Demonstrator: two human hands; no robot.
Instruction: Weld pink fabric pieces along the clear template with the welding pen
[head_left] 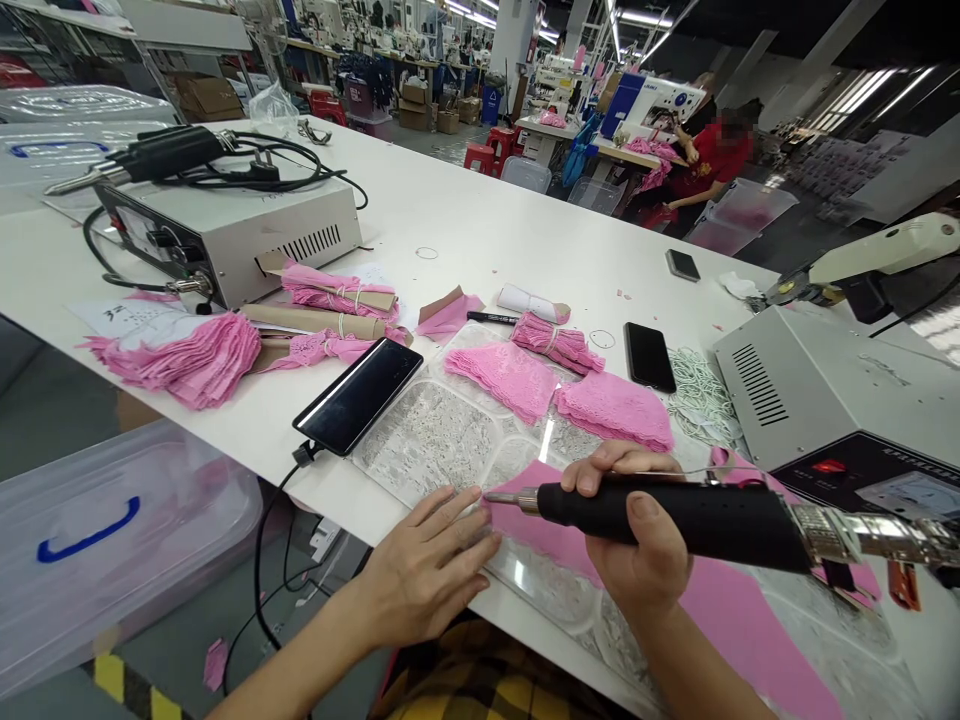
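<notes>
My right hand (637, 540) is wrapped round a black handheld tool (667, 515) with a slim metal tip, which points left. The tip is over the left end of a pink fabric piece (555, 520). Fingers stretched, my left hand (439, 560) lies at that end of the fabric, just below the tip. Whether the tip touches the cloth I cannot tell. A clear patterned mat (431, 440) lies under the fabric. Two stacks of pink lace pieces, a left stack (502, 375) and a right stack (615, 408), rest beyond my hands.
A phone with a cable (360, 395) sits at the mat's left corner. Tied pink bundles (337, 290) lie near a grey control box (277, 240); another control box (847, 390) stands right. White elastic loops (701, 395) lie beside a black phone (649, 357). A co-worker (712, 150) sits at a sewing machine.
</notes>
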